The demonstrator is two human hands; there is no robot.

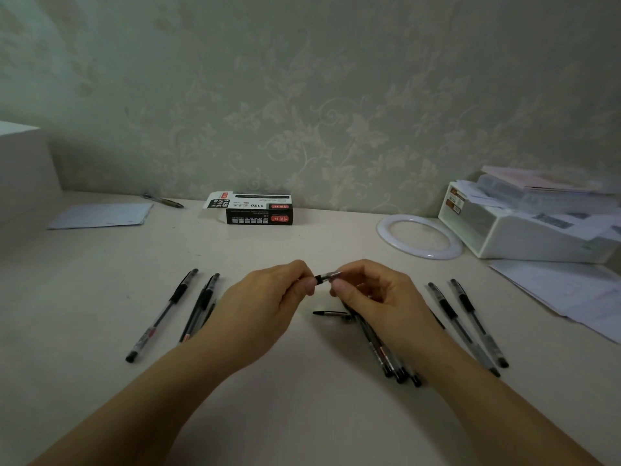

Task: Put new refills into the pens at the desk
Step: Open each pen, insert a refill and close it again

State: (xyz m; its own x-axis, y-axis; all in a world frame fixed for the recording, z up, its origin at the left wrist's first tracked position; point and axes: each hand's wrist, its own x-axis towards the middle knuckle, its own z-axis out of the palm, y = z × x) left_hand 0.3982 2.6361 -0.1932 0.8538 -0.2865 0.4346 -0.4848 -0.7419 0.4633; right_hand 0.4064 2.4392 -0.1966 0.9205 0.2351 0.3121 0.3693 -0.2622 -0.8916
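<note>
Both hands meet over the middle of the desk on one pen point(325, 276), of which only a short black and clear stretch shows between the fingers. My left hand point(265, 304) pinches its left end. My right hand point(373, 297) pinches the right end with fingers curled. A loose black refill or cap point(331, 313) lies just below the hands. Several pens point(393, 358) lie bunched under my right wrist, partly hidden. Two pens point(467, 324) lie to the right, and a few pens point(188, 311) to the left.
A black refill box point(258, 210) with an open flap stands at the back by the wall. A white ring point(418, 236), a white tray of papers point(524, 230) and loose sheets point(571, 294) fill the right. A paper sheet point(100, 215) and a pen point(164, 200) lie at back left.
</note>
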